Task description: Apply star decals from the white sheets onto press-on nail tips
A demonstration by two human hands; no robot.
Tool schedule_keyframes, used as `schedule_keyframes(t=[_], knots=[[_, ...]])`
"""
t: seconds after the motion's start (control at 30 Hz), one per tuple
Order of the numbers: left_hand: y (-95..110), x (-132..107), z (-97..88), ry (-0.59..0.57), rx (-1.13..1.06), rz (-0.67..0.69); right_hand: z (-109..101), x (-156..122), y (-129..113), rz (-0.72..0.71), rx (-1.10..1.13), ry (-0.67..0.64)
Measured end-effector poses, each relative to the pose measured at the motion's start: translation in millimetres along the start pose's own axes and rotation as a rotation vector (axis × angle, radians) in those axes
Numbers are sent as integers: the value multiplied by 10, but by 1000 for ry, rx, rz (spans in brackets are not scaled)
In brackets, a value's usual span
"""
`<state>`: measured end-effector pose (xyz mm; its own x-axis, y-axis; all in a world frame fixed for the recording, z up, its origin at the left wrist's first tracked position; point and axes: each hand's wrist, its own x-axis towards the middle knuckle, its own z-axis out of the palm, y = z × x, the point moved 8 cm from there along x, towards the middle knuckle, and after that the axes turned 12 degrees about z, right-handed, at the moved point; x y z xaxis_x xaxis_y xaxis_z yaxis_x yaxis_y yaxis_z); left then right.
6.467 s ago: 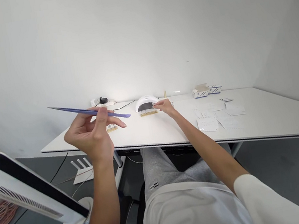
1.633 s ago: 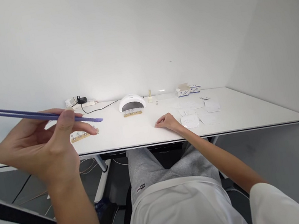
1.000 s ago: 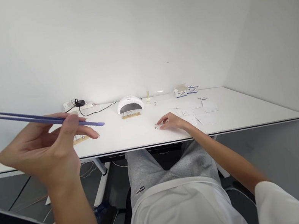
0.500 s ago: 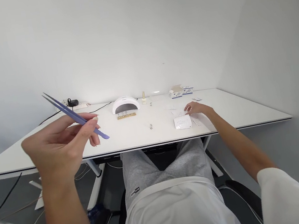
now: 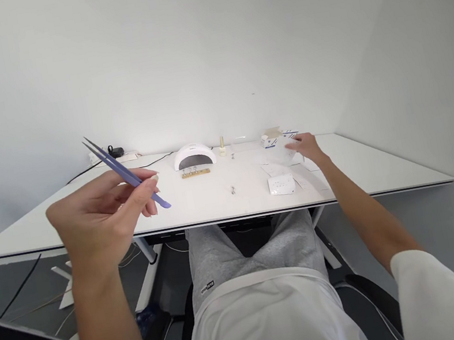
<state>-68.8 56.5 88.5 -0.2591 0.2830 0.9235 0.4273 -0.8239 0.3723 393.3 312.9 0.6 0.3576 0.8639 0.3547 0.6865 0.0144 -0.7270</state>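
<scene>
My left hand (image 5: 105,215) is raised over the table's left part and pinches purple tweezers (image 5: 124,173), their metal tips apart and pointing up to the left. On the right, my right hand (image 5: 308,147) grips a thin pale sheet (image 5: 283,150) by its edge, lifted above the table. Below it lie several sheets with small marks (image 5: 271,169) and a white packet (image 5: 281,185). A small metal piece (image 5: 233,190) stands on the table between my hands.
A white nail lamp (image 5: 193,153) stands at the back, with a gold strip (image 5: 195,173) holding several small pieces before it. A bottle (image 5: 222,147), another small metal piece (image 5: 232,156) and an opened box (image 5: 270,136) are nearby. A black adapter (image 5: 116,152) lies back left.
My right hand has risen from the sheets and moved back and right, now with one thin sheet in its fingers. My left hand still holds the tweezers; the view has shifted slightly.
</scene>
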Motion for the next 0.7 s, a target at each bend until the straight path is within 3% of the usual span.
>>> schedule_keyframes(t=[0.13, 0.17, 0.23, 0.3, 0.37, 0.47, 0.6, 0.7], knots=[[-23, -61, 108, -138, 115, 4, -404, -281, -280, 25, 171, 66], [-32, -99, 182, -217, 146, -3, -470, -446, -349, 14, 220, 55], [38, -159, 266, -248, 149, 69, -538, -888, -461, -6, 310, 17], [107, -244, 407, -330, 79, 113, -492, -1401, -514, 20, 504, -97], [137, -377, 608, -515, 50, 98, -366, -1871, -521, 108, 669, -240], [189, -614, 851, -741, -43, 41, -254, -2308, -558, 189, 752, -340], [209, -831, 991, -762, -30, -77, -356, -2450, -677, 146, 805, -298], [233, -928, 1051, -693, -32, -145, -329, -2542, -808, 102, 798, -410]])
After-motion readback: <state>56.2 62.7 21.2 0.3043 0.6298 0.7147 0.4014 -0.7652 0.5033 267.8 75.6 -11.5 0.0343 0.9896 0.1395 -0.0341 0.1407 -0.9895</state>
